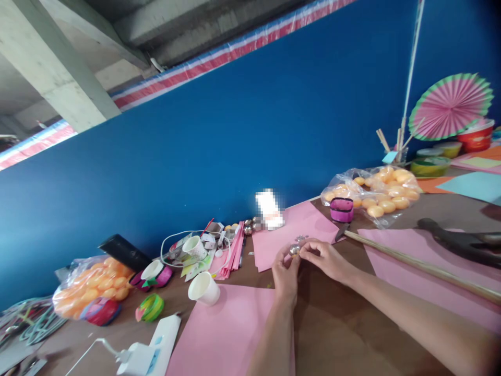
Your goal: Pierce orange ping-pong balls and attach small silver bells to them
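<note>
Together, the left hand (285, 271) and the right hand (326, 257) meet over the brown table (344, 324), fingertips pinching a small silvery bead (294, 250) between them. That bead sits just at the near edge of a pink paper sheet (291, 230), which serves as the landmark: beyond its far corner lies a bag of orange balls (376, 196) with a magenta tape roll (342, 209) beside it; nearer than the sheet, toward the left hand's side, stands a white paper cup (204, 288).
</note>
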### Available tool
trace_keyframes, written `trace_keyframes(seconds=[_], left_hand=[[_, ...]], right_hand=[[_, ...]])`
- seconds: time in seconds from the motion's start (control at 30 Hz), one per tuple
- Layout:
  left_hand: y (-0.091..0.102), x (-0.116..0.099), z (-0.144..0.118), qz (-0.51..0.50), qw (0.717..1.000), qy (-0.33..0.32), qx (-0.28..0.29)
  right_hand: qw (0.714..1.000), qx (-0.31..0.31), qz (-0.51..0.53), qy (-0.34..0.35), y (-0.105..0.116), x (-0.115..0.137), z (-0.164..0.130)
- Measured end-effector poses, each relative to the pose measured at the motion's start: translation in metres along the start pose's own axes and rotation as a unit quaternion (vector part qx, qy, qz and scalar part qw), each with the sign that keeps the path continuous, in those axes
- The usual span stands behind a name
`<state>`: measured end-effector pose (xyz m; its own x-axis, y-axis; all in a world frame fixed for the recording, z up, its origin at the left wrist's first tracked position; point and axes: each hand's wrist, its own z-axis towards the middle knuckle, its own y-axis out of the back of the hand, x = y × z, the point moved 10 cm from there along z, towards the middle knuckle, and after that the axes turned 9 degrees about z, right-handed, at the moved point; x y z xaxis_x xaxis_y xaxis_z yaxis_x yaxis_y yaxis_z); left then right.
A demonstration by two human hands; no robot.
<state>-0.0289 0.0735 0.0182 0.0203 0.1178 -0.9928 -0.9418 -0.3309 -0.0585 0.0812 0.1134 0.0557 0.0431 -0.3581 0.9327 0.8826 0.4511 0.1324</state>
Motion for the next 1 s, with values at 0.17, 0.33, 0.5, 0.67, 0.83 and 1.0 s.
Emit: trace_keyframes(seconds=[0.17,0.33,0.5,0.67,0.83,1.0], left_hand=[[0.000,-0.001,0.000,-0.009,1.000,0.008,-0.008],[0.000,-0.004,-0.002,-0.007,1.000,0.008,-0.010],[0.000,-0.006,-0.003,-0.001,1.000,0.011,-0.009],[0.000,-0.006,-0.002,0.021,1.000,-0.007,-0.005],[0.000,-0.005,-0.002,0.024,1.000,-0.005,-0.010],[-0.001,-0.007,-0.003,0.024,1.000,-0.002,-0.012]], right_hand=[[1.000,-0.003,0.000,-0.002,0.000,-0.002,0.000],[1.000,-0.004,0.016,-0.014,0.001,-0.005,0.000],[0.998,-0.028,0.037,-0.037,0.004,-0.012,-0.001],[0.996,-0.054,0.044,-0.053,0.009,-0.017,-0.001],[0.995,-0.037,0.055,-0.069,0.008,-0.016,-0.001],[0.994,-0.041,0.053,-0.084,0.010,-0.021,-0.001]])
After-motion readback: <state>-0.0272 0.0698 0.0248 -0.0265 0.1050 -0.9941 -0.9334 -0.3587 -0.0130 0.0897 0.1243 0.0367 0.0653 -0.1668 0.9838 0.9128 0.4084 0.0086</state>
